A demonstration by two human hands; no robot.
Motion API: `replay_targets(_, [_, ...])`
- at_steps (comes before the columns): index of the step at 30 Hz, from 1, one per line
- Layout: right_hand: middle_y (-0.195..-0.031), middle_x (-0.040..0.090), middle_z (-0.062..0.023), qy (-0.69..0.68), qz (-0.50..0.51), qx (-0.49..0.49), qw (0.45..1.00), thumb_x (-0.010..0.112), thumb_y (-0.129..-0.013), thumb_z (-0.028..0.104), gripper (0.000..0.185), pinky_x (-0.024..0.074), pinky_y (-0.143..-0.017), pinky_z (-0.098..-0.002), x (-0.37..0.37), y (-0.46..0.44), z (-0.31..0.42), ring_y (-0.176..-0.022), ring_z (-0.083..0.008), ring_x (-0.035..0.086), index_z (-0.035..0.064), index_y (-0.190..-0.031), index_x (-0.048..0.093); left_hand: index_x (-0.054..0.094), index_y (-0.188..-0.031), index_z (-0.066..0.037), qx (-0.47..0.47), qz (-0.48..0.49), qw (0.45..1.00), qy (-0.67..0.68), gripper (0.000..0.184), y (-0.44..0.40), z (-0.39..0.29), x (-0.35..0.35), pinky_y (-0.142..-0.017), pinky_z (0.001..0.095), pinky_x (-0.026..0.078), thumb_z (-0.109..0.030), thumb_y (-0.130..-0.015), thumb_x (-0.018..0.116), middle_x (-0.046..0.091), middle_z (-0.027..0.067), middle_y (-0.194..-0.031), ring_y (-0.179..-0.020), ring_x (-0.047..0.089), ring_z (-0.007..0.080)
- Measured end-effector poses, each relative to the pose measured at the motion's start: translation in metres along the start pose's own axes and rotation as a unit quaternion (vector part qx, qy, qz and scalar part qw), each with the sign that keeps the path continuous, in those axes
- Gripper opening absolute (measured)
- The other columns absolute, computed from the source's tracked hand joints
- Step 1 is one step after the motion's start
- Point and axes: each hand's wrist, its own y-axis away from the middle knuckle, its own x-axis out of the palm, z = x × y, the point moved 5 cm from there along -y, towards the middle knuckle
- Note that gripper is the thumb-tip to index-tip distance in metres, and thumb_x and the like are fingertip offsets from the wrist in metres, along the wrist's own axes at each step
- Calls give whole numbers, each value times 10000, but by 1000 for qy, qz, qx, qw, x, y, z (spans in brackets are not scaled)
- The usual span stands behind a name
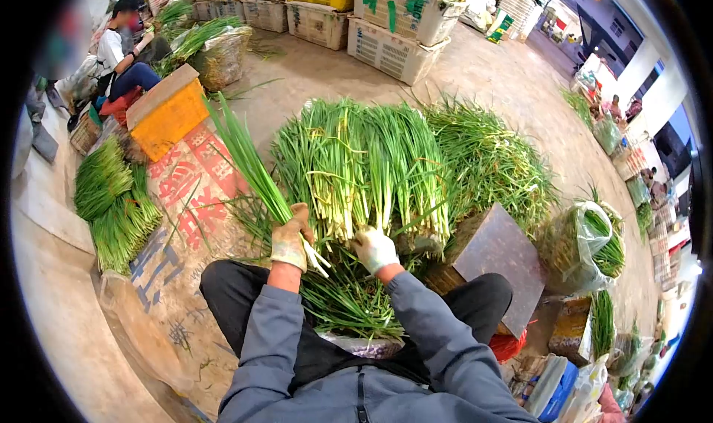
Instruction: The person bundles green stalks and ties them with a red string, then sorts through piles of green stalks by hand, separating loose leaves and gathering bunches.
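My left hand (291, 237), in a tan and cream work glove, is closed around a bunch of garlic chives (252, 163). Their green leaves slant up to the left, and the white stalk ends poke out below the fist. A thick row of garlic chives (364, 155) lies in front of me, pale ends towards me. At its near edge my right hand (375, 248), in a whitish glove, has its fingers curled on the stalk ends; the fingertips are partly hidden. Loose chives (345, 297) lie between my knees, below both hands.
A heap of loose chives (490, 163) lies right of the row, beside a dark-topped box (494, 256). Sorted bundles (115, 200) and an orange box (167, 115) are on the left. A person (126, 51) sits at the upper left. Stacked crates (394, 48) stand behind.
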Motion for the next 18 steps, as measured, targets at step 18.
replay_targets(18, [-947, 716, -143, -235, 92, 227, 941, 609, -902, 367, 377, 532, -783, -387, -25, -62, -50, -856, -284, 685, 47, -1070, 716, 668, -1069, -60, 25, -42, 998, -27, 199, 9, -3, 13, -478, 291, 517, -87, -879, 725, 687, 105, -865, -658, 646, 148])
